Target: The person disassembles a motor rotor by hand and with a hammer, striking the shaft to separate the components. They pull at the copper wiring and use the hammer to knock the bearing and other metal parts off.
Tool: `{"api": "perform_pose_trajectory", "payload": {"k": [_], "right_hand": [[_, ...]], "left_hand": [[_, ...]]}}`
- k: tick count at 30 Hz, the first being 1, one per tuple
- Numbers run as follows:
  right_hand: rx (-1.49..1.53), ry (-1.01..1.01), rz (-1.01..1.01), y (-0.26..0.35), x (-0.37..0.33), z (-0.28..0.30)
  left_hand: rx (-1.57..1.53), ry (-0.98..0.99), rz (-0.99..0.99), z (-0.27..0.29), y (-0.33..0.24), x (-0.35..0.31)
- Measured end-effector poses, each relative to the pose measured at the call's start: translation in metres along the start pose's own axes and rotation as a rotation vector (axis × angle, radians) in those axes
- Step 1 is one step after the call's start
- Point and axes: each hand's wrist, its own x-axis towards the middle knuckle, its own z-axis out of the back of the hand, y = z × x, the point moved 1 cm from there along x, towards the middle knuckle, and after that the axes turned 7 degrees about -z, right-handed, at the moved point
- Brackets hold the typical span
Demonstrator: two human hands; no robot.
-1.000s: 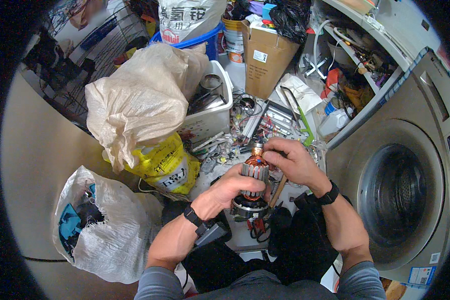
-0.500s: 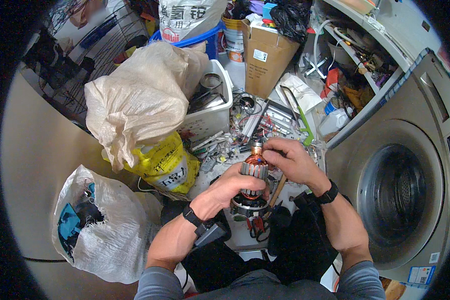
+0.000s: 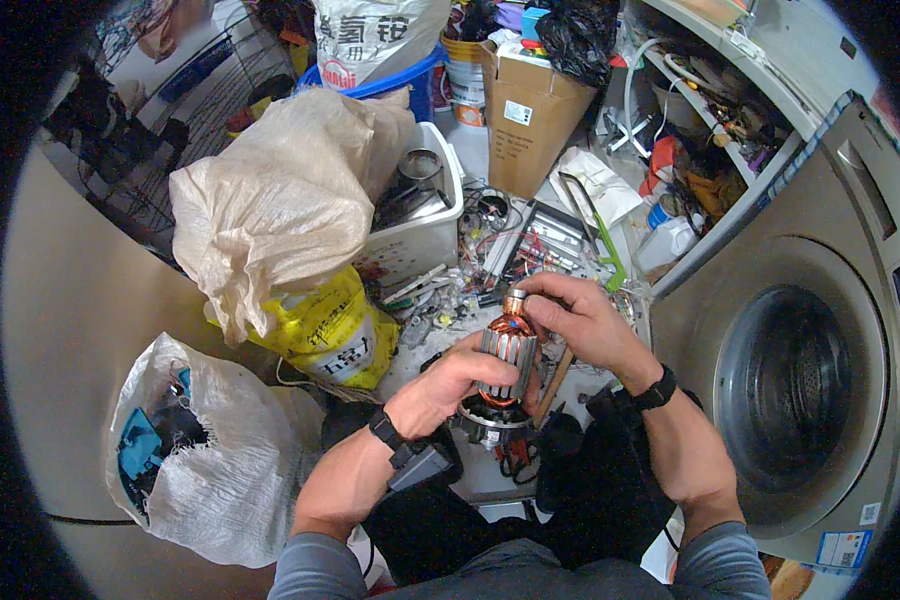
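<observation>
Between my knees stands a motor armature, with a ridged grey core, copper windings and a copper commutator at its upper end. My left hand is wrapped round the core, the thumb lying across its near side. At the top, the bent fingers of my right hand pinch the commutator end; their tips are partly hidden. A dark round end piece with a metal rim sits at the armature's lower end. Dark and reddish wires show below it.
A wooden handle lies beside the armature. Beyond are scattered metal scraps, a green-handled saw and a cardboard box. Sacks and a white bin stand left. A front-loading washing machine stands right.
The armature has tilted a little, its lower end shifting left with the round end piece. My left thumb has moved left and slightly down with it. The right hand stays at the commutator.
</observation>
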Motion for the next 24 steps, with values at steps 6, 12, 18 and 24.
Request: {"api": "perform_pose_trajectory", "payload": {"k": [6, 12, 18, 24], "right_hand": [[0.007, -0.015, 0.054, -0.003, 0.001, 0.003], [0.049, 0.025, 0.077, 0.002, -0.002, 0.004], [0.096, 0.051, 0.038, 0.002, -0.002, 0.003], [0.181, 0.05, 0.008, 0.014, -0.003, 0.0]], "left_hand": [[-0.026, -0.006, 0.02, -0.008, -0.003, -0.001], [-0.304, 0.171, 0.006, -0.006, 0.01, -0.001], [-0.495, 0.306, 0.002, -0.006, 0.016, 0.001], [-0.474, 0.159, 0.01, -0.015, 0.013, 0.0]]}}
